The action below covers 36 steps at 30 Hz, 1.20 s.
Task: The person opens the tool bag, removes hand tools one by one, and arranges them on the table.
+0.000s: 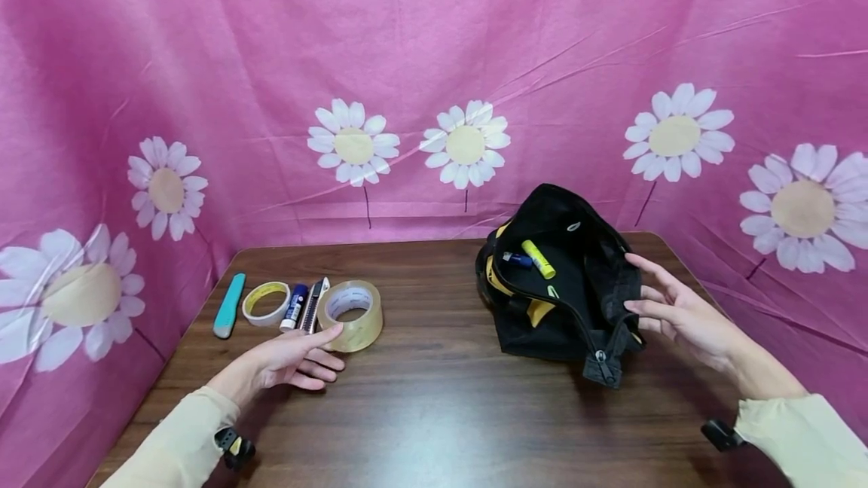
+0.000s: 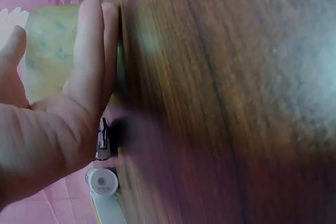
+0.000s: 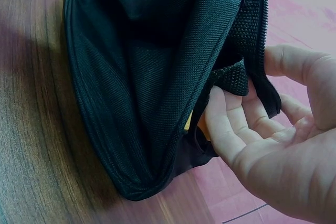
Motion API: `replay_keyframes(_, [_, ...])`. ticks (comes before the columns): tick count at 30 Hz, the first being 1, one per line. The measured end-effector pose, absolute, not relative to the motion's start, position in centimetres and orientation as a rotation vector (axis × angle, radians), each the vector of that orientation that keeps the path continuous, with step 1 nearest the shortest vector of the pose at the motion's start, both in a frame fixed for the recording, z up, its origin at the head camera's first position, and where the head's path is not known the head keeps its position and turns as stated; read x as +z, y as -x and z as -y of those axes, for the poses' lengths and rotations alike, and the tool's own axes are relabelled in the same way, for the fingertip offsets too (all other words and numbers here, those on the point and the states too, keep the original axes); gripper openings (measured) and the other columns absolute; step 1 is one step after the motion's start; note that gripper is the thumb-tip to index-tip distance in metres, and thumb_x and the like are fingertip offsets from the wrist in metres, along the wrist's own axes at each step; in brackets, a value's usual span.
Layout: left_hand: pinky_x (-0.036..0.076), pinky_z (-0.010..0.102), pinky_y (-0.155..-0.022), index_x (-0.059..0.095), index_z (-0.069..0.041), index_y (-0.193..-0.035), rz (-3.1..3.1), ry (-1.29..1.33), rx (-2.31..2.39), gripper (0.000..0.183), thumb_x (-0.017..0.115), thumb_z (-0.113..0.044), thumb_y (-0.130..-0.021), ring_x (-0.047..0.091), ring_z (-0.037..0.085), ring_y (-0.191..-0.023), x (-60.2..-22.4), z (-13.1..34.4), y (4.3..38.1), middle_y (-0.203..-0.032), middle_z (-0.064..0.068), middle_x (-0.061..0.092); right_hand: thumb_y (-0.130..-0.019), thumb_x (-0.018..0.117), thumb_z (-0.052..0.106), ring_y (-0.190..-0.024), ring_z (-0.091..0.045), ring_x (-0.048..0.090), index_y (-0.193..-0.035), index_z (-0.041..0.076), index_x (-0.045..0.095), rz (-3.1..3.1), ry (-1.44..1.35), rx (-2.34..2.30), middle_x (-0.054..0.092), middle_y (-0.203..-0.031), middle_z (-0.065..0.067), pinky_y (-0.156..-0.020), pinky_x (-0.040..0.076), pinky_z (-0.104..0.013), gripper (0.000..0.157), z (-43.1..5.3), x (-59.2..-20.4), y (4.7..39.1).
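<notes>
My left hand (image 1: 298, 360) is at the near side of a roll of clear packing tape (image 1: 369, 322). Its thumb lies by the roll's near edge and its fingers are extended, as the left wrist view also shows. On the right, my right hand (image 1: 692, 322) grips the rim of a black bag (image 1: 542, 341) with yellow parts, its thumb and fingers around the zipped edge. The bag's mouth gapes. Inside it lie a yellow tube-shaped stick (image 1: 539, 259) and a small blue item with a metal end (image 1: 518, 259), maybe a USB stick.
Left of the packing tape, in a row, lie a utility knife (image 1: 313, 306), a blue and white glue stick (image 1: 294, 307), a narrow white tape roll (image 1: 266, 321) and a turquoise cutter (image 1: 230, 306). A pink flowered cloth (image 1: 420, 44) hangs behind the wooden table (image 1: 434, 398).
</notes>
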<state>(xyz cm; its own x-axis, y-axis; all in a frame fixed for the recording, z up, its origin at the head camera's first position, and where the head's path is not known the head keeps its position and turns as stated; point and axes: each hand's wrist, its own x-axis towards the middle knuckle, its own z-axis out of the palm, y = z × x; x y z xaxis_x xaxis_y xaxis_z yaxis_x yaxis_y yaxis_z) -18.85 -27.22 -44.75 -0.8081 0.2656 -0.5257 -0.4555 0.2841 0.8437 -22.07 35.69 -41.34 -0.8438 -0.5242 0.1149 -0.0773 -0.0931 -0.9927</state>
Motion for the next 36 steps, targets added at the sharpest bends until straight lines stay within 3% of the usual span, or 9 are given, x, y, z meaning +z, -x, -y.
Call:
replay_keyframes(10, [0.062,0.037,-0.073,0.061,0.007,-0.120,-2.070,0.137,1.409,0.067,0.056,-0.057,-0.100,0.072,0.022,-0.080,-44.2,28.0,19.1,-0.096,0.018,0.075,-0.105,0.039,-0.010,-0.110,-0.013,0.064,-0.164,0.025,0.009,-1.746,0.654,-2.076,0.057,-0.131,-0.004,-0.087,0.057,-0.029,0.075,-35.2,-42.1,21.7])
replay_keyframes(25, [0.062,0.040,-0.072,0.057,0.010,-0.126,-2.059,0.129,1.387,0.072,0.053,-0.057,-0.101,0.072,0.023,-0.083,-44.2,27.9,19.2,-0.098,0.016,0.074,-0.104,0.040,-0.011,-0.113,-0.016,0.064,-0.164,0.023,0.007,-1.740,0.661,-2.075,0.057,-0.135,-0.006,-0.091,0.057,-0.031,0.076,-35.6,-41.3,22.0])
replay_keyframes(31, [0.062,0.039,-0.075,0.050,0.009,-0.125,-1.982,0.134,1.461,0.067,0.053,-0.054,-0.102,0.071,0.023,-0.086,-44.0,27.9,19.2,-0.099,0.014,0.073,-0.104,0.040,-0.011,-0.113,-0.015,0.064,-0.164,0.023,0.008,-1.729,0.666,-2.078,0.057,-0.135,-0.005,-0.091,0.057,-0.031,0.075,-35.6,-41.3,22.0])
replay_keyframes(36, [0.061,0.038,-0.076,0.054,0.009,-0.124,-1.910,0.038,1.479,0.062,0.049,-0.050,-0.105,0.071,0.023,-0.089,-43.4,27.9,19.4,-0.104,0.015,0.073,-0.104,0.038,-0.013,-0.113,-0.015,0.064,-0.164,0.022,0.007,-1.705,0.678,-2.089,0.057,-0.134,-0.006,-0.089,0.057,-0.030,0.075,-35.6,-41.3,22.0])
